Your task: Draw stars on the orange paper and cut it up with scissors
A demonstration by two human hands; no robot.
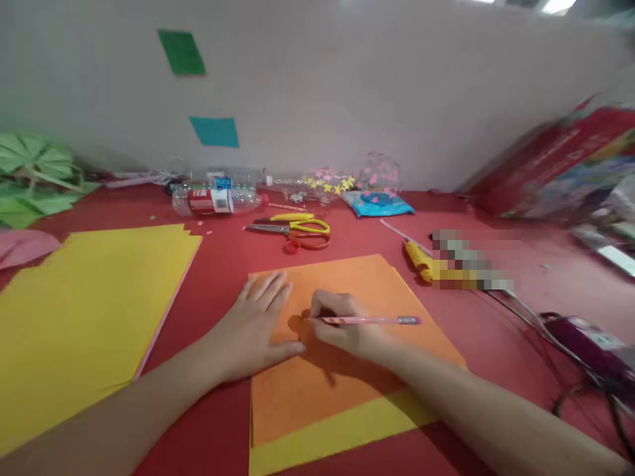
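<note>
One left hand (260, 327) lies flat on orange paper (295, 393), one right hand (342, 324) holds one pink pencil (372, 320), and two squares (215, 131) are on the wall (297, 79).

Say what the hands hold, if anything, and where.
The right hand grips the slim pink pencil near its writing end; the left hand holds nothing, resting on the orange paper sheet.

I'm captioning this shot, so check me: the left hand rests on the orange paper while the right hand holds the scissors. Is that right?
Not quite. The head view shows the right hand holding a pencil; the scissors lie beyond the orange paper. The left hand does rest on that paper.
</note>
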